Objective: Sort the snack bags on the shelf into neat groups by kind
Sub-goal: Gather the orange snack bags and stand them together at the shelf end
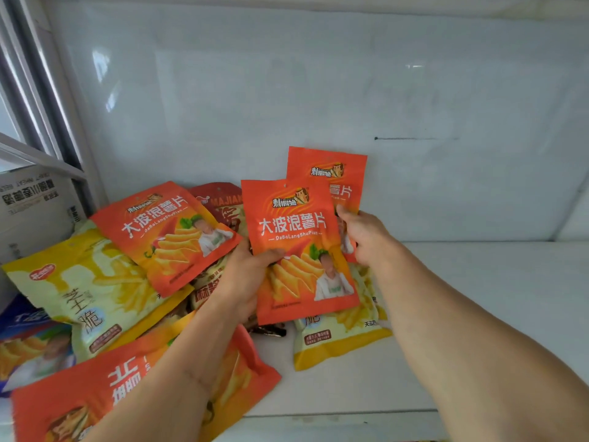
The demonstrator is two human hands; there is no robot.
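Note:
My left hand (247, 275) grips an orange chip bag (296, 237) by its left edge and holds it upright over the pile. Behind it, my right hand (363, 234) holds a second orange bag (328, 173) of the same kind, partly hidden by the first. A third matching orange bag (165, 234) lies tilted on the heap to the left. Yellow bags lie at the left (79, 282) and under the held bags (341, 339). A dark red bag (223, 202) peeks out at the back.
A large orange bag (95, 397) lies at the front left under my left forearm, and a blue bag (25, 339) sits at the far left. The white shelf (478, 314) stretches to the right. A cardboard box (28, 202) stands beyond the left frame.

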